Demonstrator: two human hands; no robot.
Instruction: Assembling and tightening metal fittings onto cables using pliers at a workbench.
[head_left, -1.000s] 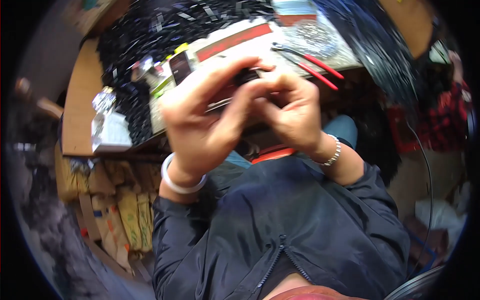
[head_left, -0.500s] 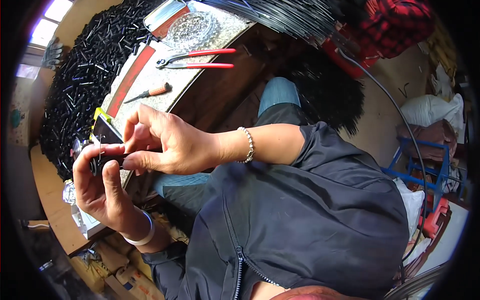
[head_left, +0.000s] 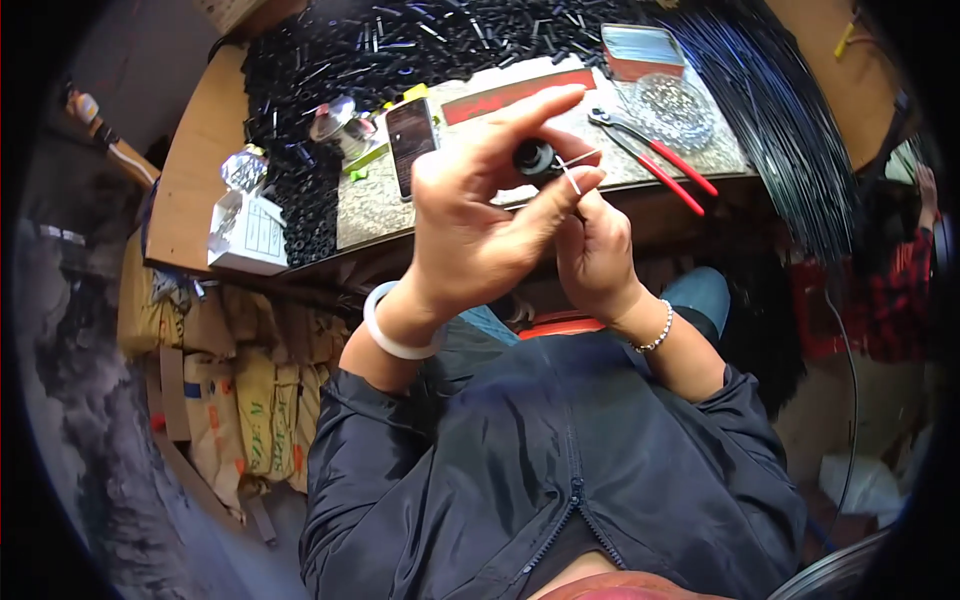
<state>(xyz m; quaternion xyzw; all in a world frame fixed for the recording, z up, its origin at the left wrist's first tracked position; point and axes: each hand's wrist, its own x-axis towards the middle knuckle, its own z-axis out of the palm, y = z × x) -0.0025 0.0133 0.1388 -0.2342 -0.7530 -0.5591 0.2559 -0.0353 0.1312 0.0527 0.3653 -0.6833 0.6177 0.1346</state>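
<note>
My left hand (head_left: 478, 225) is raised over the worktable's front edge, its fingers curled round a small black cylindrical piece (head_left: 537, 158) with a round end showing. Two thin pale wire-like strips (head_left: 573, 172) cross at that piece, by my left thumb tip. Just right of and below it, my right hand (head_left: 598, 255) is closed in a pinch close to the left thumb. What its fingertips hold is hidden. Red-handled pliers (head_left: 655, 160) lie on the speckled work surface (head_left: 370, 210) beyond the hands.
A heap of small black tubular pieces (head_left: 330, 60) covers the table's back. Around the work surface are a phone (head_left: 411, 145), a glass dish (head_left: 672, 110), a tin (head_left: 643, 45) and a white box (head_left: 250, 235). Long dark rods (head_left: 770, 110) lie right; a person in plaid (head_left: 905, 290) is beyond.
The view has turned, so my hands now appear near the middle instead of at left. My right hand's spread fingers have drawn together into a pinch. The screwdriver-like tool is now out of sight.
</note>
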